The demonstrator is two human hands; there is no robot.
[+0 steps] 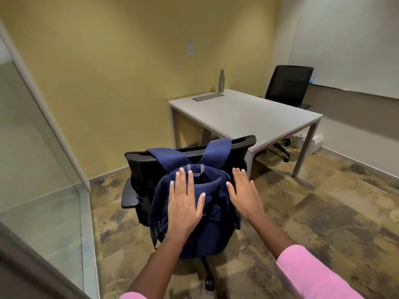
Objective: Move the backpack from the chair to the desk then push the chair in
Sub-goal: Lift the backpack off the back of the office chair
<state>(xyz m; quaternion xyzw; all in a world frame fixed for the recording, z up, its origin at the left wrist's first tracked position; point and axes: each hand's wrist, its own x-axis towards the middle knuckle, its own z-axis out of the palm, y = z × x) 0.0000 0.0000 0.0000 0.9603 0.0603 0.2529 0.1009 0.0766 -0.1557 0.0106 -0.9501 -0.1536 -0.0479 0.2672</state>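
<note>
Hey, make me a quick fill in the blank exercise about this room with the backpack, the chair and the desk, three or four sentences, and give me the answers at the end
1. The navy backpack has its straps hooked over the back of the near ____.
2. Both hands, the left hand and right hand, are spread ____ over the backpack.
3. The metal bottle stands upright on the white ____.
4. The sleeves are ____ in colour.

Missing words: chair; open; desk; pink

backpack on chair | desk behind-right | bottle on desk
</note>
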